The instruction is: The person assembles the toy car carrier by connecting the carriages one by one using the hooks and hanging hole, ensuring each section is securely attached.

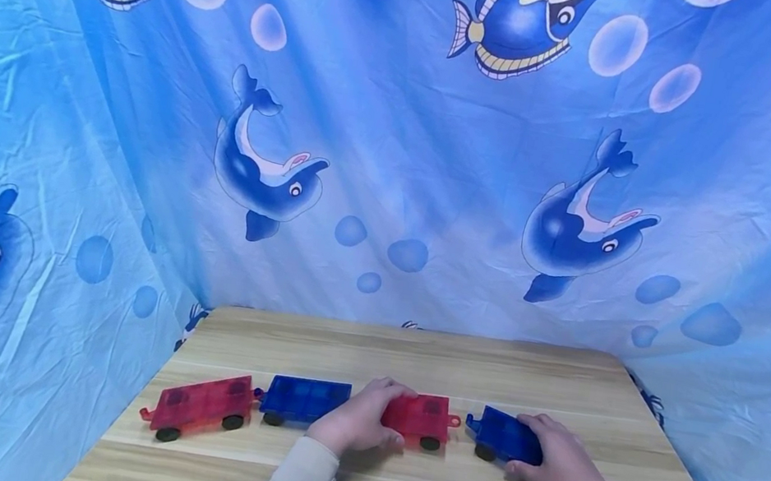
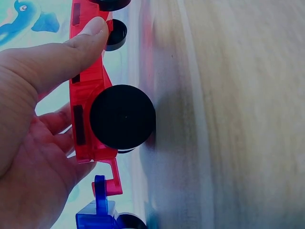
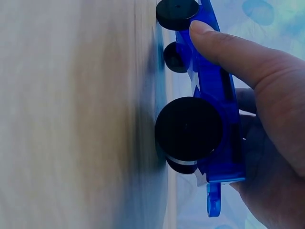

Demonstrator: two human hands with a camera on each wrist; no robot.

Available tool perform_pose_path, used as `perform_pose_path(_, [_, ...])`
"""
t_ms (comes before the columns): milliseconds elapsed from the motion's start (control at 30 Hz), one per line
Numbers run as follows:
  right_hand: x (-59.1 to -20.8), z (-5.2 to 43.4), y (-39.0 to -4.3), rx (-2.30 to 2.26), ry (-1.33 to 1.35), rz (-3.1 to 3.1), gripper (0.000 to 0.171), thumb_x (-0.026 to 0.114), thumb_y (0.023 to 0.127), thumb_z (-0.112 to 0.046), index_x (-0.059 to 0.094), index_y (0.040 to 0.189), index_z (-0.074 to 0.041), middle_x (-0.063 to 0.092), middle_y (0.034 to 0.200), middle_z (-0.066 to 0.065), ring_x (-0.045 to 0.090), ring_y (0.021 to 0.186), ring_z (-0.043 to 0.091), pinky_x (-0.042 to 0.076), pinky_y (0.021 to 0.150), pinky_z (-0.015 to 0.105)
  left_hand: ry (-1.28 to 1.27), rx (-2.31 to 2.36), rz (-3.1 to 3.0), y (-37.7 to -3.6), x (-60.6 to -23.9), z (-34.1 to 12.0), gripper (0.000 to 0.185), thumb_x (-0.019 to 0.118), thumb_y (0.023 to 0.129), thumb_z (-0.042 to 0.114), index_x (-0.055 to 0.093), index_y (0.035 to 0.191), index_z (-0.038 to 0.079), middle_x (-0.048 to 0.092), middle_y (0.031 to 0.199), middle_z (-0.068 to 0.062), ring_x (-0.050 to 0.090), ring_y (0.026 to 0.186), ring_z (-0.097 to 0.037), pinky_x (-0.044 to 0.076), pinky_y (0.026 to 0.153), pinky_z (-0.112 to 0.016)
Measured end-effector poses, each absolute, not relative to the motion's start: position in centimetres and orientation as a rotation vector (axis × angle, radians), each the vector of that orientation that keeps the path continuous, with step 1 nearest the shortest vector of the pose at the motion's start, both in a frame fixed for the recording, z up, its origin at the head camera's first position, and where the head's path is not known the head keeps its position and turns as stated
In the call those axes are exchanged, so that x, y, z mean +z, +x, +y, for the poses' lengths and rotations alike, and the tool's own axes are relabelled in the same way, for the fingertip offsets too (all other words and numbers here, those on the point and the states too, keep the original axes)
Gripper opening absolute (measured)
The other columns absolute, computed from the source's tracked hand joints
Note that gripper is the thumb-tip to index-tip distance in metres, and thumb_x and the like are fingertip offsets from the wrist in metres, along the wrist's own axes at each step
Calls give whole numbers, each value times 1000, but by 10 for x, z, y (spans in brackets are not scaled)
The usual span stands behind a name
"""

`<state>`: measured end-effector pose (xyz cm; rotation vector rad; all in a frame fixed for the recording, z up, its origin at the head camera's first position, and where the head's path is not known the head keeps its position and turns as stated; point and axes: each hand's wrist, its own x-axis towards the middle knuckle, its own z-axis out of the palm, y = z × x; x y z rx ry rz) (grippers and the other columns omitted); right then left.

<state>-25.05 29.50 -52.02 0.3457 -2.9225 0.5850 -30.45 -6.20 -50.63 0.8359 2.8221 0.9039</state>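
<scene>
My left hand (image 1: 362,416) grips a see-through red toy train car (image 1: 425,414) with black wheels, fingers over its far side and thumb on the near side. In the left wrist view, the red hook of this car (image 2: 90,90) overlaps the upright blue hook (image 2: 100,193) of the car to its left. To the right, my right hand (image 1: 565,463) holds a blue train car (image 1: 502,434) between thumb and fingers. A small gap separates this car's left hook from the held red car's ring. My palm covers the blue car's right end in the head view.
Left of my left hand stands another blue car (image 1: 305,399), its left hook at the end of a second red car (image 1: 204,406) that sits at an angle. All are on a wooden table (image 1: 412,361). A blue sea-print cloth (image 1: 384,149) hangs behind and at both sides.
</scene>
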Motion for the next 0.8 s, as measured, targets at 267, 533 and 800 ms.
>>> perform_pose_path(267, [-518,290,-249,621,310,-2962,86,79,66,-61,54,135,-17,57,127,6,51,119,35,38,93,62,841,908,2816,-305,-506,-63,69,87,72,30,54,133,35,50,126,11,49,112,-13,50,88,-37])
perform_pose_path(533, [-516,289,-248,631,316,-2966,87,79,66,-61,54,136,-16,57,127,6,51,119,35,39,93,62,849,909,2820,-305,-509,-62,68,86,72,31,55,132,38,50,125,13,49,112,-13,51,87,-36])
perform_pose_path(800, [-515,288,-248,631,348,-2956,84,81,66,-58,55,135,-18,57,125,5,51,118,35,38,94,61,852,899,2823,-304,-507,-60,68,85,73,31,53,133,40,49,125,14,47,114,-13,50,88,-37])
